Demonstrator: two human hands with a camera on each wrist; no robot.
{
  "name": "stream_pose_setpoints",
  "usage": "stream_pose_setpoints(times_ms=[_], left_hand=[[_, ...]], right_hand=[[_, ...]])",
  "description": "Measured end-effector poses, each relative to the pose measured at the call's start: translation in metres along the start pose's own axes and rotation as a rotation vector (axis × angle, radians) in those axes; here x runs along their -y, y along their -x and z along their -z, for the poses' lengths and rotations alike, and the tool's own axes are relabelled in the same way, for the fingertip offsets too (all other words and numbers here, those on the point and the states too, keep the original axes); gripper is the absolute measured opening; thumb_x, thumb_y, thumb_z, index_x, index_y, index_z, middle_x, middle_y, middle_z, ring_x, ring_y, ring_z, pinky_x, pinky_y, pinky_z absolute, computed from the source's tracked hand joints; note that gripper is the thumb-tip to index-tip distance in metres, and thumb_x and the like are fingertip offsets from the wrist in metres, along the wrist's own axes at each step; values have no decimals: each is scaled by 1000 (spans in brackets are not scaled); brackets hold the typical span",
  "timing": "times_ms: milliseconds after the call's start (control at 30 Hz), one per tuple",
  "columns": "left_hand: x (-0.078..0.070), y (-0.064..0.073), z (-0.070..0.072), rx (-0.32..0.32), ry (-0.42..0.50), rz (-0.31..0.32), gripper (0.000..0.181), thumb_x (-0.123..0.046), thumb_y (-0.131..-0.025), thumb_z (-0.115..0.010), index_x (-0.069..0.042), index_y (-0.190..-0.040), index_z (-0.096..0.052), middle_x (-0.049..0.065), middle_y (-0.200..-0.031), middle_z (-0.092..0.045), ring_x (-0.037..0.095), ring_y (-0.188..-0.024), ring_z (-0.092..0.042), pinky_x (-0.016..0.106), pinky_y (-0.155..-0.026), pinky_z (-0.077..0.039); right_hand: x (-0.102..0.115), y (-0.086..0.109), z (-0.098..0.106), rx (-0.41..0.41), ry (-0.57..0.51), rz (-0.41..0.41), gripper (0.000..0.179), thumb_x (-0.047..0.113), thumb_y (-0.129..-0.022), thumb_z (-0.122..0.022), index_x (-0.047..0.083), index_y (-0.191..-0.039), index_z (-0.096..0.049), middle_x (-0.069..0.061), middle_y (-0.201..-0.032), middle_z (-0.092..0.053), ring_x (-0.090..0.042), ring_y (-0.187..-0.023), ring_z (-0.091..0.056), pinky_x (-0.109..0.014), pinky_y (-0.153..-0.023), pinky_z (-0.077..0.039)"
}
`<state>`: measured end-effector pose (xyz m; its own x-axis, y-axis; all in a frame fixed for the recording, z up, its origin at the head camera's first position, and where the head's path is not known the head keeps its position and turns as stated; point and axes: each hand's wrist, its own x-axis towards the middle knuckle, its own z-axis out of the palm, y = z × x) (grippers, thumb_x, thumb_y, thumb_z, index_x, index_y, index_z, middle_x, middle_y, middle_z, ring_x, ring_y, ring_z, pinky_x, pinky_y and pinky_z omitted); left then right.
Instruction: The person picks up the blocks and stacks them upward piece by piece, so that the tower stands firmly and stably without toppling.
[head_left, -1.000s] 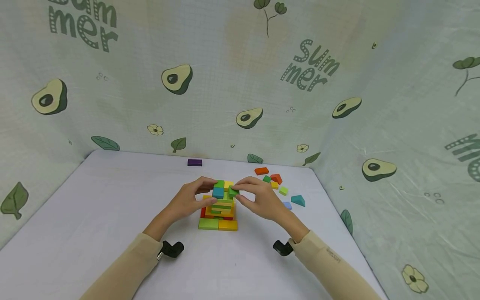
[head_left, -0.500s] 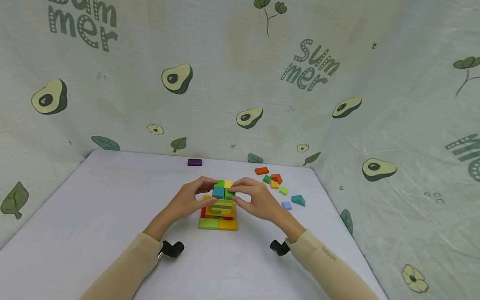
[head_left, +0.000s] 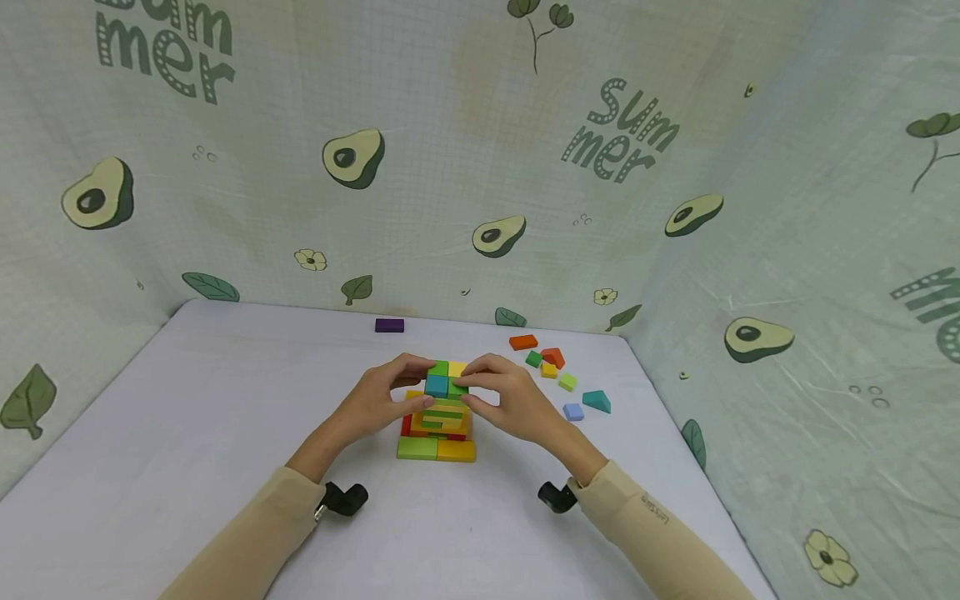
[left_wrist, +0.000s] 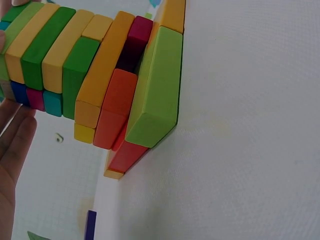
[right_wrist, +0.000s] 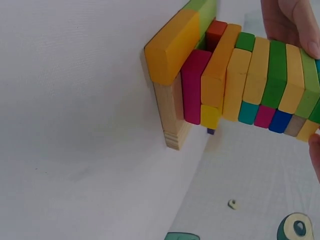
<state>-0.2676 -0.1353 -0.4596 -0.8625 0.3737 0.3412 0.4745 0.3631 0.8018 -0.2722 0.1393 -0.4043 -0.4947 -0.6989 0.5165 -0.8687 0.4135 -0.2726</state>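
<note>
A tower of coloured wooden building blocks (head_left: 442, 417) stands upright on the table, wider at its base. At its top, in the head view, a blue block (head_left: 437, 386) sits at the front left beside a green block (head_left: 456, 388). My left hand (head_left: 386, 398) holds the tower's upper left side, thumb in front and fingers behind. With thumb and fingertips, my right hand (head_left: 510, 398) pinches the green block at the front right of the top. The left wrist view shows the left fingers (left_wrist: 17, 142) along the stack, whose top runs out of frame there.
Several loose blocks lie to the right of the tower, among them a teal one (head_left: 597, 401), a light blue one (head_left: 573, 412) and an orange one (head_left: 523, 342). A purple block (head_left: 389, 325) lies near the back edge. Behind hangs a patterned cloth (head_left: 420, 200).
My right hand has moved left and brought the green block against the blue one on the tower's top. The left hand has stayed in place.
</note>
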Motion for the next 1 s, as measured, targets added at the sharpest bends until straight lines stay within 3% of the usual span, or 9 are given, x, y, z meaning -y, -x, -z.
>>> stream_pose_setpoints(times_ms=[433, 667, 833, 1000], left_hand=[[-1, 0, 0, -3, -7, -12, 54, -32, -96, -82, -19, -143, -59, 3, -142, -67, 28, -134, -63, 49, -112, -51], [1, 0, 0, -1, -7, -4, 55, -31, -96, -82, -20, -144, -58, 2, -143, -66, 27, -135, -63, 48, -112, -51], [-1, 0, -1, 6, 9, 12, 55, -33, -96, -82, -21, -144, -59, 2, -144, -66, 27, -135, -63, 49, -113, -51], [-2, 1, 1, 6, 14, 23, 54, -31, -96, -82, -20, -144, -59, 3, -144, -65, 28, -135, -62, 51, -113, -50]], right_hand=[[-1, 0, -1, 2, 30, -1, 25, 12, -93, -84, 10, -118, -81, -4, -118, -69, -19, -111, -63, -27, -94, -59], [0, 4, 6, -5, 35, -27, 29, 13, -94, -83, 12, -122, -79, -3, -121, -71, -19, -117, -63, -34, -98, -59], [-12, 18, 22, -24, 75, -98, 31, 13, -94, -83, 13, -124, -78, 0, -121, -71, -18, -117, -65, -37, -98, -60], [-43, 47, 40, 10, 90, -197, 34, 9, -92, -84, 13, -125, -77, -2, -123, -71, -21, -112, -67, -41, -92, -62]])
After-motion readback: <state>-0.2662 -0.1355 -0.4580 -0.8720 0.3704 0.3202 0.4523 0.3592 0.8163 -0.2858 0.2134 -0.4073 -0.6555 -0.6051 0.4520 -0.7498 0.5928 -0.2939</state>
